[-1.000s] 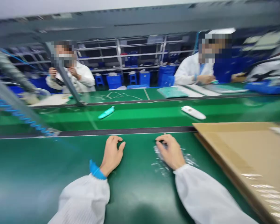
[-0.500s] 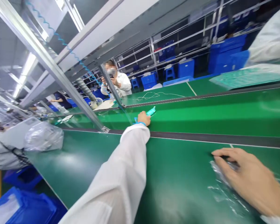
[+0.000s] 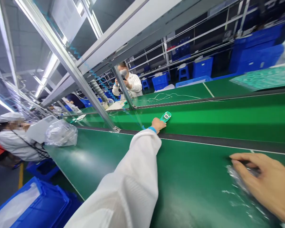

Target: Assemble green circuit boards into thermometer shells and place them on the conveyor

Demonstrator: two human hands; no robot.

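Fingers of the left hand [image 3: 157, 125] sit narrow, pinched on the lower end of a green circuit board [image 3: 166, 117]; the board juts past the fingertips at a tilt, above the far green conveyor belt [image 3: 228, 117], and I read it as held, not resting; a blue wristband [image 3: 152, 129] shows at the cuff of the white sleeve [image 3: 130, 186]; that arm reaches across a dark rail [image 3: 199, 141] dividing the far belt from the near green conveyor belt [image 3: 104, 158]. Fingers of the right hand [image 3: 263, 177], well apart from the left, curl over a crumpled clear plastic film [image 3: 239, 180] on the near belt; blur hides whether they grip it, so I cannot tell; something dark under them is too blurred to name. Beyond, a co-worker [image 3: 129, 84] in a white coat raises both hands at chest height behind an aluminium frame post [image 3: 123, 88]; a white cable [image 3: 171, 97] lies looped on a further green belt; to my left, a second co-worker [image 3: 13, 137] in a white cap is beside a bulging clear plastic bag [image 3: 61, 133]; blue crates [image 3: 41, 202] stand at lower left; more blue crates [image 3: 203, 67] line metal shelving [image 3: 199, 41].
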